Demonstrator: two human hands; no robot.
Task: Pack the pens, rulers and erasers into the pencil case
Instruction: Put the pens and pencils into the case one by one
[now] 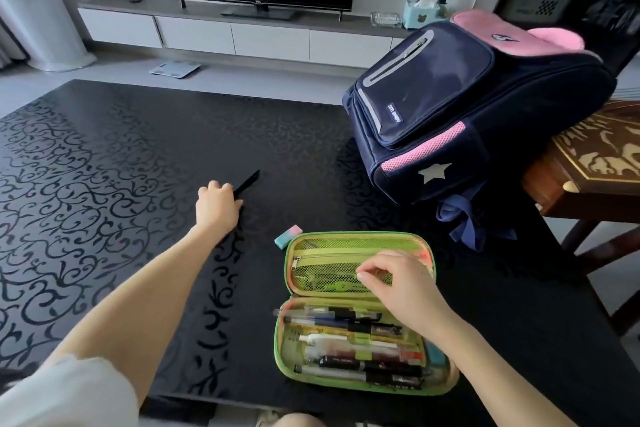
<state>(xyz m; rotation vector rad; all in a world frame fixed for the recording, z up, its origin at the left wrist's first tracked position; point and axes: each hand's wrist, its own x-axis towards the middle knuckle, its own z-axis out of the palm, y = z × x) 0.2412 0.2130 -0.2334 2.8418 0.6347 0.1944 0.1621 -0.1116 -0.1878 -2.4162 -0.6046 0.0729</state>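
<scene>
A: Start at our fingers. What are they doing?

B: On our left hand (217, 206) the fingers are curled down over the near end of a black pen (247, 182) that lies flat on the table (104, 163). They are at the pen, but whether they have closed on it we cannot tell. The pen's far end sticks out past the knuckles, angled up and to the right.

A: And the right?

B: Our right hand (398, 282) hovers over the mesh pocket in the lid half of the pencil case (358, 312), thumb and forefinger pinched together. We cannot make out whether they hold anything. We judge the hand is there to steady the lid or tend the pocket while the left fetches.

A: Why is the case lying like that?

B: It is open flat, so both halves are reachable. The near half already holds a row of pens (349, 343) under an elastic band, with an eraser at its right end.

A: What remains outside?

B: The black pen, and a pink-and-blue eraser (288, 236) on the table just beside the lid's far left corner. The backpack (460, 107) stands well apart, to the right.
</scene>
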